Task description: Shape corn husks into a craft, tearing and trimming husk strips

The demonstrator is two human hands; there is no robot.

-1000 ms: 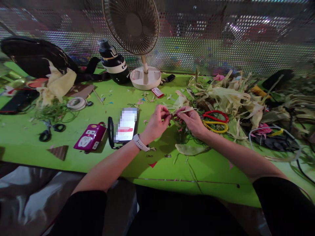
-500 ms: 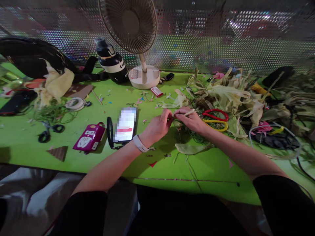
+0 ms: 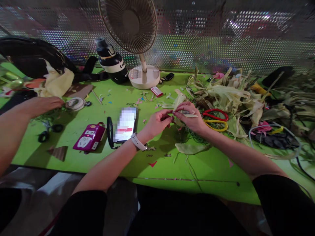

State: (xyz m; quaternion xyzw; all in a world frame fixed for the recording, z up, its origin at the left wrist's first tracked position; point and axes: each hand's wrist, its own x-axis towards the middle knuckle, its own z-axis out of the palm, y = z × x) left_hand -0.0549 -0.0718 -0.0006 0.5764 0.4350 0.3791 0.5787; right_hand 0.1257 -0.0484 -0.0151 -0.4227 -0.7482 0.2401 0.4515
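Observation:
My left hand, with a white watch on its wrist, has its thumb and fingers drawn together at the fingertips of my right hand; anything between them is too small to make out. My right hand pinches a pale strip of corn husk, whose end sticks out to the right across the fingers. Just behind it stands a wider piece of pale husk. Red-and-yellow-handled scissors lie to the right of my right hand. A loose husk leaf rests on the green table below my hands.
A heap of husks covers the right. A phone, a magenta power strip and black scissors lie left. Behind stand a fan and a bottle. Another person's hand reaches over green twine.
Another person's arm has come in from the left over the twine. My left hand has shifted slightly left and its fingers have loosened. The husk behind my right hand stands higher.

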